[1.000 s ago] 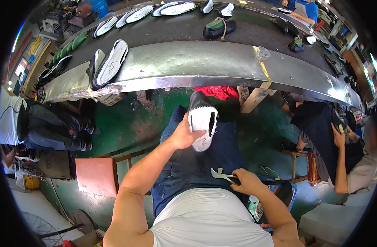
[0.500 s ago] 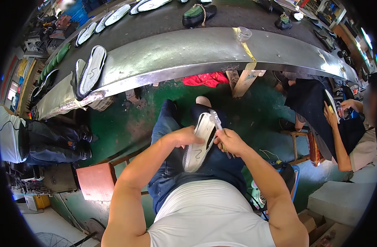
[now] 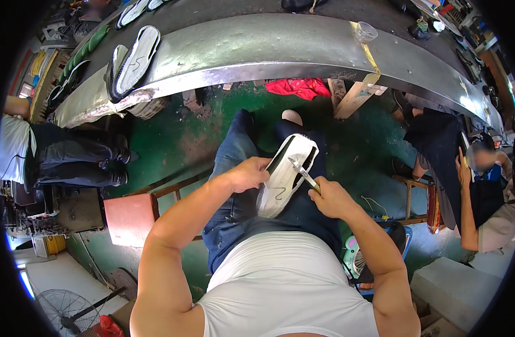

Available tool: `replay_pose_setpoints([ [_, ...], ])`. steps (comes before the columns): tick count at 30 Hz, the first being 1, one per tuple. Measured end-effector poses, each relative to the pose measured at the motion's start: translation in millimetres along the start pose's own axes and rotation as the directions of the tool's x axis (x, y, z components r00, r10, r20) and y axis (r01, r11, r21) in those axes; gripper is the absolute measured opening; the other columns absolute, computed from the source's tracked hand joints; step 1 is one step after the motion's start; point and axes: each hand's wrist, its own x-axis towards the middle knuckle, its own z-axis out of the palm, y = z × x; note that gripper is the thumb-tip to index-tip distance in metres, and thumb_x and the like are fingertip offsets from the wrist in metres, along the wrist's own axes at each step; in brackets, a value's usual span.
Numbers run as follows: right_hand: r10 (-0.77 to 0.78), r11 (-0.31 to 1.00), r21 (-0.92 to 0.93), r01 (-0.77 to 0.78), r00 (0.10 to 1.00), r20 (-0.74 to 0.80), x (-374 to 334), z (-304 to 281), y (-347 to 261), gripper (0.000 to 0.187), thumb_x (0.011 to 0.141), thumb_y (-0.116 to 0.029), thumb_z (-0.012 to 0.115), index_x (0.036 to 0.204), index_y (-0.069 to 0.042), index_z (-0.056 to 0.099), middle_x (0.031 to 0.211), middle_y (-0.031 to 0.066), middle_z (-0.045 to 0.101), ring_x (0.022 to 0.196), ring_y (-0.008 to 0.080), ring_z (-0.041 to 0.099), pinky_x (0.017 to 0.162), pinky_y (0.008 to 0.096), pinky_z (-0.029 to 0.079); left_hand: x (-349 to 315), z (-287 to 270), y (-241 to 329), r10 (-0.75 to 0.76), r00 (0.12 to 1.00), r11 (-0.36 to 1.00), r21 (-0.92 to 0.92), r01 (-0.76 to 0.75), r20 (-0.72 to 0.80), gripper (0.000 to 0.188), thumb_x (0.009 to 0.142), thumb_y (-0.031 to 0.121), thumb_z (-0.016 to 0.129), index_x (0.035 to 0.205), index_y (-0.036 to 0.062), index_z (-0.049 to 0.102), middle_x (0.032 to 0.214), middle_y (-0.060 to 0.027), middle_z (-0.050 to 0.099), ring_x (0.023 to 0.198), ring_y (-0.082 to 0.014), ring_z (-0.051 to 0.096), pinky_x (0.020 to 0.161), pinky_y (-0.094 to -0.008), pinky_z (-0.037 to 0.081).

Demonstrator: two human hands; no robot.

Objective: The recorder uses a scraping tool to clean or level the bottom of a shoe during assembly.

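Observation:
Across my lap lies a shoe upper [image 3: 280,188] with its white underside facing up, a dark squiggle drawn on it and dark gaps along its edges. My left hand [image 3: 251,175] grips its left edge, thumb and fingers closed on it. My right hand [image 3: 331,197] is wrapped round the handles of metal pincers [image 3: 307,176]. The pincers' head rests over the white underside, near the upper's right edge. The far end of the upper points away from me, tilted a little to the right.
A metal-edged bench [image 3: 229,48] spans the far side, carrying more white-bottomed shoes [image 3: 137,62] and a clear cup [image 3: 366,32]. A red cloth [image 3: 298,88] lies beneath it. A pink-topped stool [image 3: 130,219] stands left. Co-workers are at both sides; a fan [image 3: 66,314] stands lower left.
The pincers have swung from beside the upper's right edge to lie over its underside, head pointing up-left. The upper's far end has turned rightward. My view has dipped slightly, lifting the bench.

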Motion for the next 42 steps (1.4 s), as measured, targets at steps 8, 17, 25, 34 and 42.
replay_pose_setpoints([
  [8,-0.482,0.86,-0.212,0.464,0.875,-0.044,-14,-7,-7,0.033,0.091,-0.015,0.059,0.115,0.007,0.056,0.104,0.0229,0.062,0.101,0.0412,0.063,0.087,0.0467,0.05,-15,26,-37,0.256,0.967,0.961,0.111,-0.254,0.0,0.101,0.081,0.001,0.067,0.159,-0.0004,0.002,0.16,-0.019,0.027,0.147,-0.0233,0.028,0.12,-0.0321,0.021],
  [17,-0.336,0.921,-0.089,0.379,0.89,0.307,7,1,-14,0.024,0.092,-0.021,0.061,0.1,0.001,0.059,0.092,0.0196,0.067,0.088,0.0418,0.065,0.077,0.0489,0.052,-21,34,-23,0.143,0.99,0.806,-0.583,-0.105,0.018,0.077,0.102,0.045,0.042,0.161,0.0071,0.01,0.162,-0.0109,0.027,0.147,-0.0215,0.028,0.121,-0.0373,0.021],
  [25,-0.26,0.96,-0.031,0.278,0.93,0.261,-7,6,-15,0.025,0.094,-0.021,0.061,0.106,0.0,0.056,0.098,0.0239,0.065,0.093,0.0439,0.063,0.082,0.0508,0.05,25,39,-67,0.128,0.889,0.985,-0.05,-0.167,-0.44,0.062,0.108,0.05,0.025,0.15,0.0092,0.044,0.139,-0.0182,0.058,0.131,-0.0285,0.053,0.109,-0.0366,0.039],
  [34,-0.104,0.947,-0.305,0.106,0.994,0.021,3,-16,-26,0.026,0.092,-0.016,0.061,0.108,0.003,0.054,0.099,0.0238,0.064,0.094,0.0448,0.064,0.083,0.0509,0.051,3,48,-44,0.521,0.759,0.775,0.589,-0.229,-0.39,0.049,0.107,0.028,0.04,0.15,0.0057,0.04,0.141,-0.0281,0.051,0.124,-0.0437,0.055,0.105,-0.0396,0.046],
  [42,-0.105,0.993,0.069,0.098,0.988,0.113,0,-28,4,0.028,0.097,-0.024,0.059,0.107,0.001,0.056,0.099,0.0252,0.066,0.094,0.0454,0.064,0.079,0.0495,0.05,1,38,-26,0.437,0.888,0.543,0.829,-0.133,-0.143,0.057,0.103,0.024,0.046,0.157,0.0256,0.027,0.154,-0.0285,0.032,0.104,-0.0486,0.064,0.093,-0.0474,0.055],
])
